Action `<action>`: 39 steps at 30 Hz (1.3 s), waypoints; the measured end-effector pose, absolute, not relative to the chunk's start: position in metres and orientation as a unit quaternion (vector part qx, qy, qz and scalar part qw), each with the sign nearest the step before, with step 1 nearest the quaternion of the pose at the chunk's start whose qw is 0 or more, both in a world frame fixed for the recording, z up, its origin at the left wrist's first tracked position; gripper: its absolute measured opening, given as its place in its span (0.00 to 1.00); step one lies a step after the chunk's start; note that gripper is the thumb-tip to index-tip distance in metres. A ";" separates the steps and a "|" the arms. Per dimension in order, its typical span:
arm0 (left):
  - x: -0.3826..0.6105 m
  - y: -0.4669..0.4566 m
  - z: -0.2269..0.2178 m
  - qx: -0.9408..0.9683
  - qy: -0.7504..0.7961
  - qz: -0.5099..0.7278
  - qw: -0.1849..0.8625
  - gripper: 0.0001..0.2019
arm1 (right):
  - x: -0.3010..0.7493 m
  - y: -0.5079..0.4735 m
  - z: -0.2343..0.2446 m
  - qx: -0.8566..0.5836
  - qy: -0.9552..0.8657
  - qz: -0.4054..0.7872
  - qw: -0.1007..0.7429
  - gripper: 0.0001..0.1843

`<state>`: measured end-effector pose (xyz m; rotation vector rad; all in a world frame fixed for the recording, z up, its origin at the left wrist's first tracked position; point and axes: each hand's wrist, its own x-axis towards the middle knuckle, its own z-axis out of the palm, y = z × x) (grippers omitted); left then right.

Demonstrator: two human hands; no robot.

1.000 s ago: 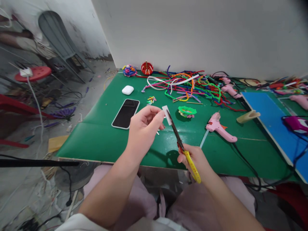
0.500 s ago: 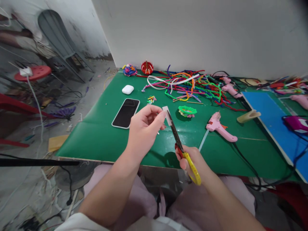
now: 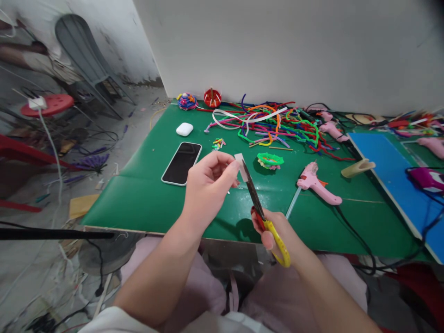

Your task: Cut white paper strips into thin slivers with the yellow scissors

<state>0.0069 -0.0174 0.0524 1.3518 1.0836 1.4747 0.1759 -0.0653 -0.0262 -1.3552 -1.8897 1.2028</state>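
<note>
Between thumb and fingertips, my left hand (image 3: 211,180) pinches a small whitish strip (image 3: 240,165), thin like paper or plastic, above the table. My right hand (image 3: 274,229) grips a pair of scissors (image 3: 256,200) with yellow and red handles. The dark blades point up and away, and their tips lie against the strip; I cannot tell whether they cut into it. A small green piece with a ruffled rim (image 3: 270,160) rests on the table just beyond the blades. Tiny coloured bits (image 3: 218,144) lie behind my left hand.
On the green table (image 3: 138,203) are a phone (image 3: 182,163), a white earbud case (image 3: 184,129) and a pink glue gun (image 3: 318,185) with its cable. Tangled pipe cleaners (image 3: 270,124) lie along the wall. At right sits a blue board (image 3: 391,180). Another person's arm (image 3: 12,55) shows far left.
Almost nothing differs. The scissor handles have shifted very slightly in my right hand; the strip and my left hand stay in place.
</note>
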 end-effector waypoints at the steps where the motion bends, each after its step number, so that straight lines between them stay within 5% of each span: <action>1: 0.007 -0.017 0.052 0.540 0.433 0.588 0.419 0.05 | 0.176 -0.065 -0.026 -0.499 -0.699 0.443 0.257 0.27; 20: 0.009 -0.021 0.054 0.547 0.451 0.584 0.396 0.05 | 0.178 -0.065 -0.026 -0.500 -0.695 0.448 0.257 0.31; 39: 0.012 -0.021 0.051 0.549 0.467 0.567 0.399 0.06 | 0.181 -0.067 -0.041 -0.506 -0.684 0.458 0.259 0.18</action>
